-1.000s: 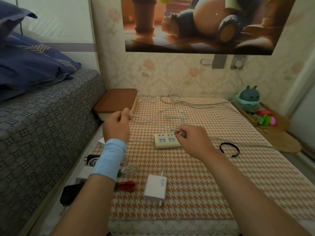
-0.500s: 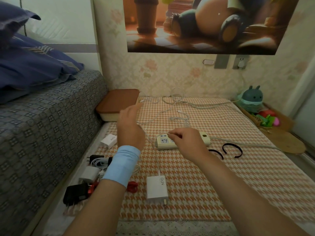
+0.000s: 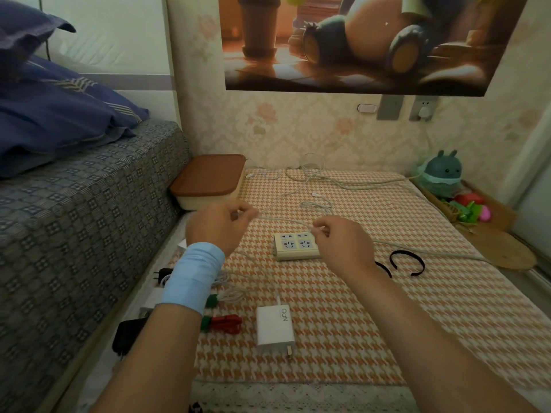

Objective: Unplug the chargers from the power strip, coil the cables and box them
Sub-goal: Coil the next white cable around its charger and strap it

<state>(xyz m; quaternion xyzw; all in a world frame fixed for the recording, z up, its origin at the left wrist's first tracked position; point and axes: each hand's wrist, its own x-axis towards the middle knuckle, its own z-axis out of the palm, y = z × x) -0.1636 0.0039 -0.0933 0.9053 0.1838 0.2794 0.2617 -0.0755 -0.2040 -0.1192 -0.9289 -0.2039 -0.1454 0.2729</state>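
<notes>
A thin white cable (image 3: 283, 221) stretches between my two hands above the checked cloth. My left hand (image 3: 219, 225) pinches one part of it near the box. My right hand (image 3: 337, 242) pinches another part just over the cream power strip (image 3: 293, 245), whose visible sockets hold no plug. The rest of the cable trails back in loose loops (image 3: 313, 174) toward the wall. A white GaN charger (image 3: 274, 326) lies near me. A coiled white cable (image 3: 229, 296) and a red cable (image 3: 223, 323) lie by my left forearm. The cream box with a brown lid (image 3: 208, 180) stands closed at the back left.
Black chargers (image 3: 128, 335) and small white adapters lie along the left edge beside the bed (image 3: 74, 222). Two black cable ties (image 3: 407, 263) lie right of the strip. The strip's thick cord (image 3: 432, 251) runs right. A green plush toy (image 3: 441, 174) and small toys sit at the back right.
My left hand drew back and closed its fingers on the cable again. My right hand rose a little over the strip, and the cable is now taut between both hands.
</notes>
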